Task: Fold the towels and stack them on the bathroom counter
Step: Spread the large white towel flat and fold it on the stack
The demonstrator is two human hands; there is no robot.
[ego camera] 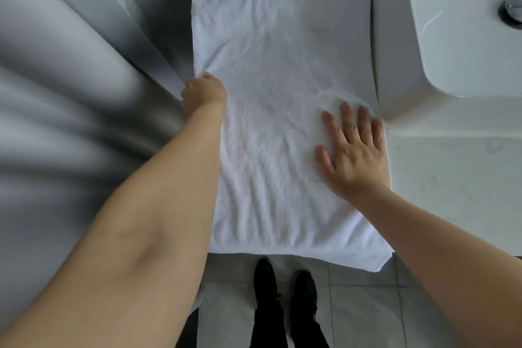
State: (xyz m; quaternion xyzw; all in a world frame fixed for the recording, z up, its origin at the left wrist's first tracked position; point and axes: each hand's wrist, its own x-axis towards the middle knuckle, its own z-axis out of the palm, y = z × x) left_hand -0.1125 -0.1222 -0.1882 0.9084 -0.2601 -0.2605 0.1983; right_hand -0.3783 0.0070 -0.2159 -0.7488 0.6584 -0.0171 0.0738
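A white towel [276, 70] lies spread lengthwise on the bathroom counter [440, 183], its near end hanging slightly over the front edge. My left hand [204, 90] grips the towel's left edge about halfway along, fingers curled round the hem. My right hand [353, 150] lies flat on the towel near its right edge, fingers straight and spread, pressing it down.
A white basin [463, 37] with a metal drain [511, 11] stands on the counter at the right, close to the towel. A grey wall or panel [70, 93] runs along the left. Below are floor tiles [364, 311] and my black shoes [285, 285].
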